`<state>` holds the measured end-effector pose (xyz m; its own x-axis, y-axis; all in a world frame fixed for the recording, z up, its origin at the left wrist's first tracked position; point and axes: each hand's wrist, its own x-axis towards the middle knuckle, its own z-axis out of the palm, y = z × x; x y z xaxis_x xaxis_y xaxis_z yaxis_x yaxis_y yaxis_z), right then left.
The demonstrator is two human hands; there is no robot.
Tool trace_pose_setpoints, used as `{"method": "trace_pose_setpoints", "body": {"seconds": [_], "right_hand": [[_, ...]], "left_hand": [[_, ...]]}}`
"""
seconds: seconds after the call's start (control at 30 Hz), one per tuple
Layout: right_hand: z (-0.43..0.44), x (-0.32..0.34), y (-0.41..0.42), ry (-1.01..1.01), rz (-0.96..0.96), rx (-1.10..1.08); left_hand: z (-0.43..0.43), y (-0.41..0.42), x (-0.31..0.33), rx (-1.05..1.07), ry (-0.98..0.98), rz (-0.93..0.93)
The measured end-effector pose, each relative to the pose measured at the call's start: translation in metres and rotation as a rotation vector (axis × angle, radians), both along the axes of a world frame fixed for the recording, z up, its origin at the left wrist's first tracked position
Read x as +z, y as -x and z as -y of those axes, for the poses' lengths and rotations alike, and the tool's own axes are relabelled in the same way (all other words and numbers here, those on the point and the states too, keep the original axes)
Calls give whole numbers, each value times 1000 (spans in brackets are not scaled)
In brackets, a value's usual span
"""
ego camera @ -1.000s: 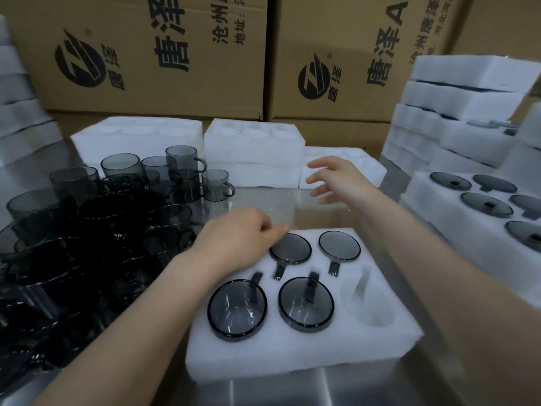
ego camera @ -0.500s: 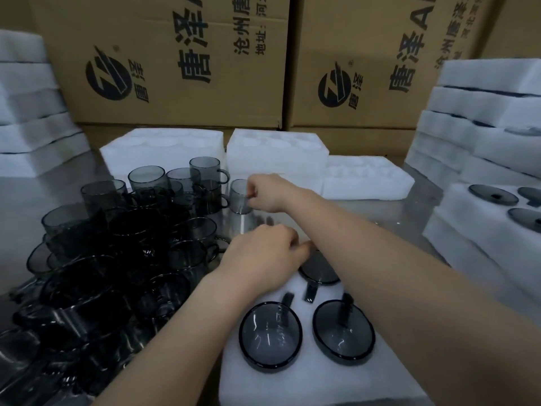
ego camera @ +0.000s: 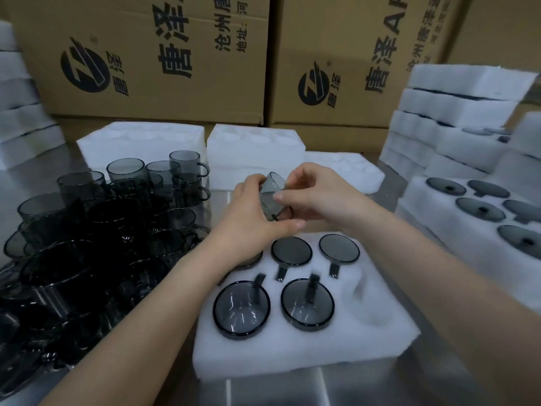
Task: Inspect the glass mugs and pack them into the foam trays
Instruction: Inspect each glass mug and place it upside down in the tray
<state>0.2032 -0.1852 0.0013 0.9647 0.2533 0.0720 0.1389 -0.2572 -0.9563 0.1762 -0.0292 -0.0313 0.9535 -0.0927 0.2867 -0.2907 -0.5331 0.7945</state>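
Both hands held one smoky glass mug [ego camera: 272, 194] above the foam tray [ego camera: 307, 347]. The left hand [ego camera: 251, 218] cupped it, fingers curled. The right hand [ego camera: 313, 194] pinched its side.

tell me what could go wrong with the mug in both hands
The mug is held in the air by the left hand and right hand near the foam tray; a slip could drop it onto the packed mugs. The left forearm passes beside the crowded loose mugs and might knock one.
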Motion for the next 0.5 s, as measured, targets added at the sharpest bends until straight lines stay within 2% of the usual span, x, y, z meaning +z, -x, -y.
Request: {"method": "trace_pose_setpoints", "body": {"seconds": [0.1,0.2,0.33,0.5], "right_hand": [[3,-11,13,-139,-51,53],[2,-20,17,-217,14,50],[0,-24,17,-155,142,-3],[-5,-28,17,-113,253,-93]], "left_hand": [[4,3,2,-19,23,32],[3,5,1,-25,65,60],[3,5,-2,-53,110,143],[10,8,-3,-48,-37,256]]}}
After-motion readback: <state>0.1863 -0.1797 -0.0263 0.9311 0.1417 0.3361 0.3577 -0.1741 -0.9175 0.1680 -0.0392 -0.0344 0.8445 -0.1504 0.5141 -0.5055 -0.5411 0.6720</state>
